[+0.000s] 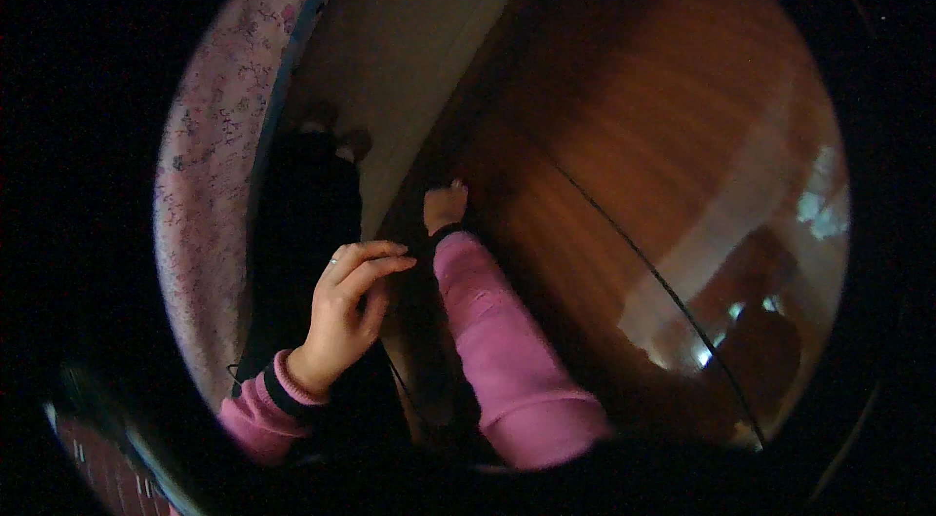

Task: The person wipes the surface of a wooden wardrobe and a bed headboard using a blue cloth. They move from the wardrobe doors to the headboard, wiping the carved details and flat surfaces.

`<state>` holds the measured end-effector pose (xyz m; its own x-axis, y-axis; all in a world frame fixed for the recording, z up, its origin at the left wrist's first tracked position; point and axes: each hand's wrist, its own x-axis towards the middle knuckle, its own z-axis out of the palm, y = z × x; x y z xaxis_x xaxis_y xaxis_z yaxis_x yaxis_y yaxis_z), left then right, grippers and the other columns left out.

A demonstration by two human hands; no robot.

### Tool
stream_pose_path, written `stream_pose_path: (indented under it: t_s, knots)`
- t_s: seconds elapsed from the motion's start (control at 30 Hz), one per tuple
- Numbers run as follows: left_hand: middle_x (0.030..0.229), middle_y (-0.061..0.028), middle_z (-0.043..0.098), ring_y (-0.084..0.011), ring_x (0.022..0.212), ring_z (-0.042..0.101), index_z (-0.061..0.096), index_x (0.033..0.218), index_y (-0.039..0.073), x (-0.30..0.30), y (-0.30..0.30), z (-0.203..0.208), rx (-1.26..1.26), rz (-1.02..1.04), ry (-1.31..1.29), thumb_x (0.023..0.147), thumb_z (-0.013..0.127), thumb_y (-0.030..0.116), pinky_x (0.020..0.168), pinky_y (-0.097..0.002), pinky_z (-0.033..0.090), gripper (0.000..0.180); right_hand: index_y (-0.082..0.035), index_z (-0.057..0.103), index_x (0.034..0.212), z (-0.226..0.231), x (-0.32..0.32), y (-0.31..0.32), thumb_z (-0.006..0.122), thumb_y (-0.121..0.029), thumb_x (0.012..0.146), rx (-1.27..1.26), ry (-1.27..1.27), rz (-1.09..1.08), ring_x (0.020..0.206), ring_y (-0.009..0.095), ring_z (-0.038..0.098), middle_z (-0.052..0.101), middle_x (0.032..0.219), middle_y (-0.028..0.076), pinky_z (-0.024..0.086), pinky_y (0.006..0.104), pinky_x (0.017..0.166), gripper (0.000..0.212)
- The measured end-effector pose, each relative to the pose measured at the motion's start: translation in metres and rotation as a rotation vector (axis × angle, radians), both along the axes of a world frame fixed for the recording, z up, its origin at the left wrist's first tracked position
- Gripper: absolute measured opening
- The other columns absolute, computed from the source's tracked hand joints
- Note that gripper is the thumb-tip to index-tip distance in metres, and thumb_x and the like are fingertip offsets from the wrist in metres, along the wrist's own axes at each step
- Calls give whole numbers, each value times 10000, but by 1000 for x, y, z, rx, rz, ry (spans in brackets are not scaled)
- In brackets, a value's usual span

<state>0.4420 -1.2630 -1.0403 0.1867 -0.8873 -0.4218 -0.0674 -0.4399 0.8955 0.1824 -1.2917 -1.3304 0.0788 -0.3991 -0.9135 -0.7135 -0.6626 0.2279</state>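
Observation:
My left hand (345,306) hovers over my dark-clothed lap (304,223), a ring on one finger. Its fingers reach forward, loosely bent, with a gap between them and the thumb, and nothing shows in it. Farther forward, my right hand (446,206) is closed at the dark near side of a glossy reddish-brown wooden surface (585,116). Whatever its fingers hold, if anything, is hidden by the hand and the shadow. Both arms wear pink sleeves with dark cuffs.
A pink floral cloth (219,126) with a blue edge spans the left side. Between it and the wood lies a grey-beige floor (409,58). One thin dark line (639,248) crosses the wood diagonally. Bright reflections (704,356) show at its lower right.

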Motion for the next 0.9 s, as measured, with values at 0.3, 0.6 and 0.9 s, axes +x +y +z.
stream_pose_path:
  t_s: [0.3, 0.6, 0.9]
  knots:
    - [1246, -121, 697, -332, 1126, 659, 741, 1147, 66, -23, -21, -2, -135, 44, -12, 800, 573, -155, 958, -403, 527, 444, -217, 836, 1135, 74, 28, -188, 553, -222, 1039, -312, 38, -27, 1374, 308, 527, 775, 1254, 7, 380, 464, 1087, 299]
    - [1233, -142, 693, -329, 1178, 657, 731, 1136, 28, -40, -5, -31, -181, 35, -10, 880, 555, -171, 1009, -388, 514, 369, -172, 842, 1063, 86, -30, -208, 557, -178, 1013, -484, -151, 97, 1263, 325, 575, 779, 1169, 36, 433, 461, 1048, 289]
    - [1238, -135, 692, -328, 1171, 658, 736, 1142, 44, -50, -35, -16, -201, 37, -11, 855, 548, -165, 1009, -389, 514, 401, -164, 830, 969, 89, -76, -121, 574, -202, 995, -361, -232, 181, 1201, 345, 577, 772, 1079, 28, 450, 475, 1005, 261]
